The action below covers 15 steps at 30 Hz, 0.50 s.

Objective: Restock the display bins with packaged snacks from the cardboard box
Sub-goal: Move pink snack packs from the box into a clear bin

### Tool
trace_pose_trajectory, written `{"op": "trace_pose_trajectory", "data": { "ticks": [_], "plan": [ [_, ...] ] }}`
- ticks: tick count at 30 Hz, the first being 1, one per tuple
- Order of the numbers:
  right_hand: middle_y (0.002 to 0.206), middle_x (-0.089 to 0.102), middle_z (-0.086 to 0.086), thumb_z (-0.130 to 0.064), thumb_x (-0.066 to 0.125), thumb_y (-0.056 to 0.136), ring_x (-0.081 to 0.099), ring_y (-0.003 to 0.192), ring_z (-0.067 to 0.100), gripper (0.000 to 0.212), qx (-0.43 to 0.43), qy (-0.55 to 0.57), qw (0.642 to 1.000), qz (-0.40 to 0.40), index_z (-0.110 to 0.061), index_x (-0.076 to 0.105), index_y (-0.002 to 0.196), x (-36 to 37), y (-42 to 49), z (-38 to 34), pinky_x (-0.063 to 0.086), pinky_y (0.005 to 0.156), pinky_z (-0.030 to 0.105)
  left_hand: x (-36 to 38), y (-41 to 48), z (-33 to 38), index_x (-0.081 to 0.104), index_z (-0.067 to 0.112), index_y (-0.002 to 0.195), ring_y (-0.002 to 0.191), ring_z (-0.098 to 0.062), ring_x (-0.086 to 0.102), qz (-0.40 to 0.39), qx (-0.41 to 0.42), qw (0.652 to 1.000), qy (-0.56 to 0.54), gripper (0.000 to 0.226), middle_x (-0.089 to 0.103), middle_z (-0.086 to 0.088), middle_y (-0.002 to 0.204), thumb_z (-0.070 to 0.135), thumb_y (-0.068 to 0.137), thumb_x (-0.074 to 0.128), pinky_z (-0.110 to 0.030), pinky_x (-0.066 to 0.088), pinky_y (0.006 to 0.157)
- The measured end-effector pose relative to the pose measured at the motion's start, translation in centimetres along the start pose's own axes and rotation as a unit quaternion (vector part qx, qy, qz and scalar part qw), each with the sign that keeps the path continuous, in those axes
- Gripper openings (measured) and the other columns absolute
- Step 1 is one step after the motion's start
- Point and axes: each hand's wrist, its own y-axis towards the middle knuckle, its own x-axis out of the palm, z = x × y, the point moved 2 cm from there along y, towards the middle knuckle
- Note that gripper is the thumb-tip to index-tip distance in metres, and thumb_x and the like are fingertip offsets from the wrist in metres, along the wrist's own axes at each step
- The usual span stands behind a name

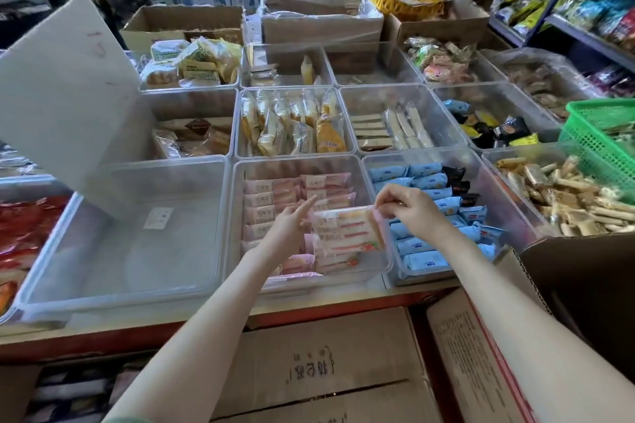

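Observation:
A clear display bin (237, 189) in the front row holds rows of pink packaged snacks (271, 199). My right hand (409, 206) pinches the right edge of one pink snack pack (343, 227) just above the stack at the bin's right side. My left hand (292, 220) reaches over the bin with straight fingers, touching the left end of that pack. An open cardboard box (584, 271) stands at my right, its inside dark and its contents hidden.
An empty clear bin (130, 244) with its lid (62, 89) raised sits to the left. A bin of blue packs (426, 182) is to the right, more snack bins behind, a green basket (601, 137) at far right. A closed carton (326, 364) lies below the counter.

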Motion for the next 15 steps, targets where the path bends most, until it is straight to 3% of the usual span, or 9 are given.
{"op": "trace_pose_trajectory", "data": {
  "ticks": [3, 6, 9, 12, 15],
  "plan": [
    [0.078, 0.065, 0.003, 0.002, 0.056, 0.088, 0.062, 0.077, 0.013, 0.025, 0.015, -0.014, 1.0, -0.016, -0.018, 0.063, 0.076, 0.2, 0.3, 0.9, 0.054, 0.081, 0.035, 0.6, 0.3, -0.1, 0.053, 0.019, 0.132, 0.106, -0.019, 0.061, -0.004, -0.01, 0.999, -0.046, 0.041, 0.064, -0.008, 0.117, 0.002, 0.096, 0.043, -0.022, 0.046, 0.082],
    [0.077, 0.064, -0.002, 0.0, 0.056, 0.088, 0.061, 0.076, 0.013, 0.026, 0.04, -0.038, 0.998, 0.0, -0.02, 0.062, 0.074, 0.6, 0.8, 1.9, 0.053, 0.079, 0.035, 1.2, 0.2, -0.5, 0.065, 0.012, 0.114, 0.085, -0.016, 0.063, 0.001, -0.011, 0.998, -0.056, 0.024, 0.07, -0.007, 0.102, 0.012, 0.096, 0.05, -0.021, 0.046, 0.072],
    [0.08, 0.066, -0.005, -0.007, 0.057, 0.09, 0.063, 0.077, 0.008, 0.018, 0.058, -0.067, 0.996, 0.024, -0.019, 0.062, 0.077, 1.4, 1.7, 2.0, 0.051, 0.078, 0.029, 1.4, 0.2, -1.4, 0.07, 0.009, 0.105, 0.08, -0.019, 0.065, 0.043, -0.018, 0.996, -0.079, 0.022, 0.072, -0.005, 0.097, 0.005, 0.093, 0.051, -0.014, 0.044, 0.064],
    [0.084, 0.068, 0.001, -0.011, 0.057, 0.091, 0.065, 0.083, 0.015, 0.01, 0.058, -0.097, 0.993, 0.037, -0.013, 0.062, 0.083, 2.2, 2.4, 1.9, 0.051, 0.079, 0.033, 0.9, 0.1, -1.7, 0.07, 0.008, 0.102, 0.084, -0.019, 0.064, 0.092, -0.01, 0.994, -0.057, 0.024, 0.071, -0.002, 0.093, 0.002, 0.092, 0.05, -0.022, 0.045, 0.071],
    [0.084, 0.067, 0.005, -0.01, 0.056, 0.091, 0.063, 0.086, 0.021, 0.011, 0.055, -0.113, 0.991, 0.038, -0.013, 0.061, 0.082, 2.8, 2.6, 2.0, 0.051, 0.08, 0.039, 0.2, 0.0, -1.6, 0.07, 0.007, 0.102, 0.081, -0.016, 0.057, 0.14, 0.0, 0.989, -0.04, 0.022, 0.067, -0.001, 0.089, 0.005, 0.093, 0.051, -0.022, 0.035, 0.068]
  ]
}}
